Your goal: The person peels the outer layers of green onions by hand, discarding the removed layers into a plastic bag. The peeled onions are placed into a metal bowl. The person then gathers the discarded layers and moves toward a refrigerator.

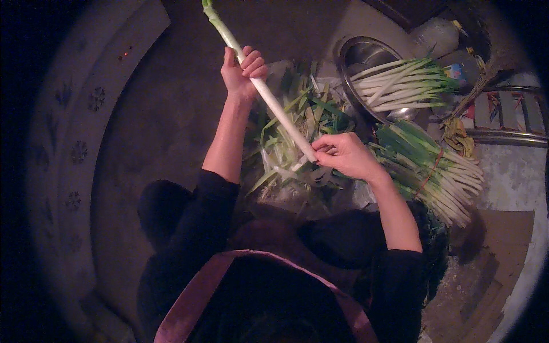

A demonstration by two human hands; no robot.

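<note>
Fingers point(253, 62) holding a leek point(283, 118), pale stalks point(392, 86) in a metal basin point(368, 52)

So the left hand point(245, 74) is held up pretty high, fingers curled round snugly, left forearm point(225, 140) nearly upright. The right hand point(346, 155) is held lower, angled inward, thumb and fingertips pinched. Both forearms are bared.

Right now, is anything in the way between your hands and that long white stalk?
No, nothing visible is. The left hand wraps right around the long white stalk, and the right hand touches its lower end. The leafy scraps lie beneath, not between.
</note>
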